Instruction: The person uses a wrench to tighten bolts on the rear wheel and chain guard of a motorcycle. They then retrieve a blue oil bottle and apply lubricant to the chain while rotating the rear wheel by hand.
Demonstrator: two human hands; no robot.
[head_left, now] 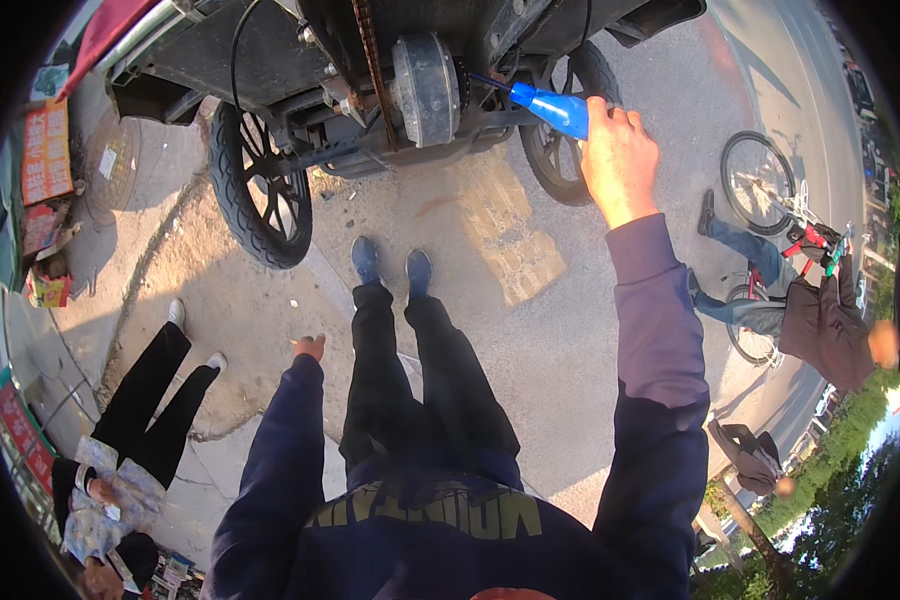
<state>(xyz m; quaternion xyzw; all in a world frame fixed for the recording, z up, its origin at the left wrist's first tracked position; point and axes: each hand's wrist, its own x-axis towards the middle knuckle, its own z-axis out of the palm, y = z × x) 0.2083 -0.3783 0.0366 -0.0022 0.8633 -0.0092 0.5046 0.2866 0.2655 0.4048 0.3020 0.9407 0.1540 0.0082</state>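
Note:
My right hand (pixel 620 160) is closed round a blue squeeze bottle (pixel 555 108), which tapers to a thin dark spout. The spout points left and reaches the side of a round grey metal hub (pixel 425 90) under a tipped-up wheeled cart (pixel 200 60). Whether its tip touches the hub I cannot tell. A rusty chain (pixel 373 65) runs just left of the hub. Low at my left side hangs my left hand (pixel 310 347), with a finger standing out from the others and nothing visible in it.
Spoked wheels of the cart stand at left (pixel 260 185) and right (pixel 560 150). A person (pixel 120 490) in black trousers is at lower left. On the right a person (pixel 820 325) is beside a bicycle (pixel 755 185). Another person (pixel 750 460) is farther down the roadside.

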